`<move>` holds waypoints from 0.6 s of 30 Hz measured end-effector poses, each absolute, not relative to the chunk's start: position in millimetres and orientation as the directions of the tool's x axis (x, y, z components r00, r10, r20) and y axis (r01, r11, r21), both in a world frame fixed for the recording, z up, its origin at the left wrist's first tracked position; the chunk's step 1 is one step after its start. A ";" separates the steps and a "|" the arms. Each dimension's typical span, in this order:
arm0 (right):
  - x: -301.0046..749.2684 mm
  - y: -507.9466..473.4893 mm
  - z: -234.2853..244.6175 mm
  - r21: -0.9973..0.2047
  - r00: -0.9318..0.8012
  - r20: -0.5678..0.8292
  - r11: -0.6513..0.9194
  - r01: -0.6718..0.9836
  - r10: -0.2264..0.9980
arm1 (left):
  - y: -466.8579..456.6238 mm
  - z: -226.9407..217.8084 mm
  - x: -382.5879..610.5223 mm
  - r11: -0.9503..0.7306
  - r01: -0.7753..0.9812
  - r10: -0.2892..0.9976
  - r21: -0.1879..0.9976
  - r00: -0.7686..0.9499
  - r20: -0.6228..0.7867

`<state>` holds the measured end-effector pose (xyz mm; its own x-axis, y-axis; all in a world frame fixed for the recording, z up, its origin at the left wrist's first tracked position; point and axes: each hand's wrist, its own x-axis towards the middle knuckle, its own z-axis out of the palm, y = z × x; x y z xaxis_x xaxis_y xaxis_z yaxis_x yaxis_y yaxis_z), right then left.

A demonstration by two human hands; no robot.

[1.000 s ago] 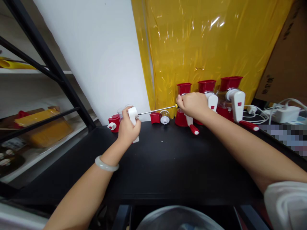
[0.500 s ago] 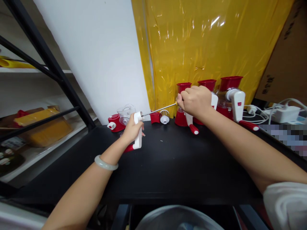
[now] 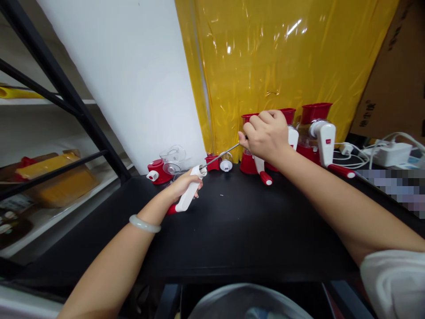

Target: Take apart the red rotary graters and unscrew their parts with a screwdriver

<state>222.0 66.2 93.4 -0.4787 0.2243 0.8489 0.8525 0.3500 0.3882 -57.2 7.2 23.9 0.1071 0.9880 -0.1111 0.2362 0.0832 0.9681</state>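
My left hand (image 3: 184,184) is wrapped round a white crank handle (image 3: 187,196) with a red grip, holding it tilted above the black table. My right hand (image 3: 266,135) is closed in a fist on a screwdriver, whose own handle is hidden by the fingers. The thin metal shaft of the screwdriver (image 3: 221,155) slants down to the left, its tip at the round upper end of the crank handle. Just behind my left hand are a red grater base (image 3: 160,172) with a white knob and a clear plastic housing (image 3: 172,160).
A drum grater cone (image 3: 226,163) lies by a red part (image 3: 212,161). Red-and-white rotary graters (image 3: 317,133) stand along the yellow-wrapped panel (image 3: 265,53). White cables and a power adapter (image 3: 395,153) sit at right. A small pale bit (image 3: 222,195) lies on the black table (image 3: 252,239).
The crank handle has tilted, its upper end swinging right and slightly down. The screwdriver now slants more steeply, and my right hand has shifted slightly left and up.
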 end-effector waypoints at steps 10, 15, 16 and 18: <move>224.5 52.0 104.3 0.278 -0.456 0.841 0.491 0.826 0.290 | 4.3 28.8 -58.7 0.194 0.067 0.912 0.979 0.355 -0.205; 228.4 48.6 108.0 0.239 -0.453 0.838 0.542 0.806 0.305 | 0.3 29.9 -55.9 0.202 0.094 0.902 0.975 0.369 -0.223; 228.8 48.8 108.1 0.218 -0.443 0.844 0.562 0.798 0.302 | -0.4 30.1 -55.5 0.202 0.110 0.902 0.973 0.367 -0.229; 229.5 50.0 108.1 0.178 -0.423 0.857 0.604 0.777 0.293 | -1.4 30.5 -54.8 0.199 0.132 0.902 0.971 0.362 -0.234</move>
<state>229.5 50.0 108.1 -0.4235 0.2927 0.8573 0.7770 0.6038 0.1777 -54.8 -1.4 30.5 0.3621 0.9023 -0.2339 0.1321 0.1988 0.9711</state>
